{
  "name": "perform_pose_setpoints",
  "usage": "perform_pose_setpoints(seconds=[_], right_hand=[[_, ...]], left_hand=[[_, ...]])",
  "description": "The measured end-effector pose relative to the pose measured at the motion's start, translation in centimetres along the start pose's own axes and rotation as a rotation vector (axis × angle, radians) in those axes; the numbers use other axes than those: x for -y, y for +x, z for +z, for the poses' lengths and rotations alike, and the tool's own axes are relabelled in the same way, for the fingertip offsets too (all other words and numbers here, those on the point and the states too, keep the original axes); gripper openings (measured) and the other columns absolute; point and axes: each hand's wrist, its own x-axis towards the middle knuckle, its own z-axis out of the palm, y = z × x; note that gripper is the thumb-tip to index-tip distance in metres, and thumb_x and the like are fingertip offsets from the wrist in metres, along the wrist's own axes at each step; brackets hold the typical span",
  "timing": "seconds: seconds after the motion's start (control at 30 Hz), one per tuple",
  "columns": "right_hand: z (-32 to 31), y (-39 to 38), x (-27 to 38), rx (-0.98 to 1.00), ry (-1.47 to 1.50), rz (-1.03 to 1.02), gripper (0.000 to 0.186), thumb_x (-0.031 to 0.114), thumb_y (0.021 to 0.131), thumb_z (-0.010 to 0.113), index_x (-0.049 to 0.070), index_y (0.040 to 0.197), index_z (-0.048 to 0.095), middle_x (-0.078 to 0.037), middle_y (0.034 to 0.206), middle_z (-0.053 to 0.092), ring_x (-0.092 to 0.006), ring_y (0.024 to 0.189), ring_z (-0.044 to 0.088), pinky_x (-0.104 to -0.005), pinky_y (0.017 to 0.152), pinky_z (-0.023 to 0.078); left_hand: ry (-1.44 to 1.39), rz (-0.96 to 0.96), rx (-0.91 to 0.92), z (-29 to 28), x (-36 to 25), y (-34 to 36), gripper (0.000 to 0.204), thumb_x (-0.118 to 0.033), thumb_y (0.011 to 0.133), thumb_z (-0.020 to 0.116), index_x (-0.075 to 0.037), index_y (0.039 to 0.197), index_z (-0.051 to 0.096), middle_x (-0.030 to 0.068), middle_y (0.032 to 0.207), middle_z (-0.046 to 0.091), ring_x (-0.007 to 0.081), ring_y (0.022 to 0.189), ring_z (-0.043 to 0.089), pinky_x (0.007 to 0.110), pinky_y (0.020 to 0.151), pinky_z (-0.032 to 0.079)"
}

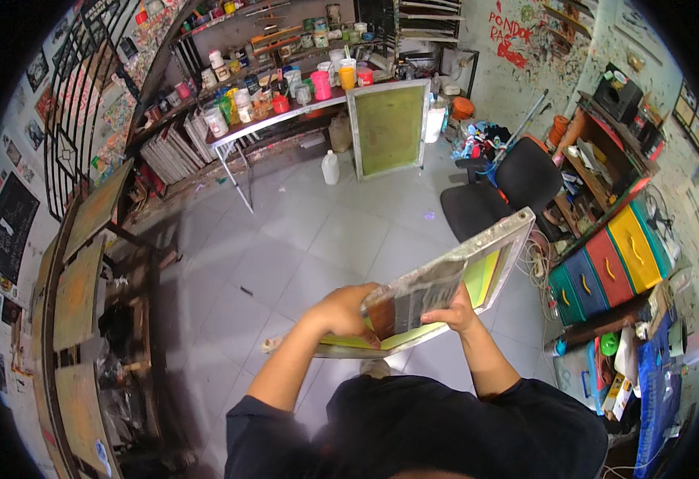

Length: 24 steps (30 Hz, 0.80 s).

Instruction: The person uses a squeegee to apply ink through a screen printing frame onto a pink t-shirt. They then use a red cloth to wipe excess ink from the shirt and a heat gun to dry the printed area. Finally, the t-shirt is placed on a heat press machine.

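In front of my body is a tilted screen-printing frame (508,231) with pale, worn bars and yellow-green mesh. A glossy, dark, see-through sheet (418,297) lies across its middle, between my hands. My left hand (348,311) is closed at the sheet's left end, its fingertips pointing down by the mesh. On the other side, my right hand (455,311) grips the sheet's right end, thumb in front. The fingers behind the sheet are partly hidden. Whether either hand also bears the frame's weight I cannot tell.
Another screen frame (389,132) leans against a long table (274,120) crowded with paint pots. A white bottle (330,168) stands on the tiled floor. To the right are a black chair (509,195) and coloured drawers (605,267). A rack of boards (78,295) lines the left.
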Motion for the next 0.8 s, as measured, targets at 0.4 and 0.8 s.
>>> perform_pose_setpoints(seconds=[0.4, 0.8], right_hand=[[-15.2, 21.9, -7.2, -0.317, 0.08, 0.166, 0.056, 0.006, 0.051, 0.075, -0.003, 0.102, 0.054, -0.008, 0.091, 0.061, -0.0168, 0.084, 0.058, -0.0298, 0.077, 0.047], [-32.3, 47.4, -8.6, -0.376, -0.053, 0.332, 0.038, -0.001, 0.055, 0.068, 0.0, 0.092, 0.062, -0.005, 0.081, 0.064, -0.0159, 0.069, 0.061, -0.0291, 0.067, 0.049]], left_hand=[[0.029, 0.203, 0.094, -11.8, 10.1, 26.9, 0.047, -0.012, 0.056, 0.075, -0.002, 0.098, 0.057, 0.0199, 0.084, 0.062, 0.0371, 0.084, 0.058, 0.041, 0.072, 0.047], [-0.01, 0.214, -0.067, -38.1, 9.5, 46.4, 0.056, -0.005, 0.063, 0.069, 0.0, 0.116, 0.05, 0.023, 0.099, 0.06, 0.0337, 0.094, 0.058, 0.037, 0.082, 0.045]])
